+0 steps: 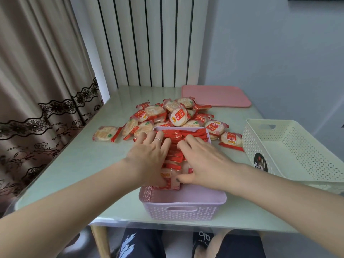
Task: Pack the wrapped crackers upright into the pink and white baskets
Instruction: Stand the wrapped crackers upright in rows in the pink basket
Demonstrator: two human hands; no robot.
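A person sits at a pale green bench with a pink basket [183, 203] directly in front of them, near the front edge. Both hands are inside it, pressing on a row of wrapped crackers [174, 159] that stand on edge from the far wall toward the middle. The left hand [149, 159] lies over the left side of the row with fingers spread and its thumb low against the nearest packet; the right hand [202, 161] lies over the right side, its thumb also tucked at the front packet. The fingers look fairly straight, steadying the row rather than gripping a single packet. The near part of the basket shows no packets. Behind the basket lies a loose pile of crackers [173, 114] waiting to be packed. A white basket [290, 151], with nothing visible inside, sits at the right, and a pink lid [216, 95] lies flat at the back. The step in hand appears to be squaring the row; next, one hand probably must keep it upright while the other fetches more packets.
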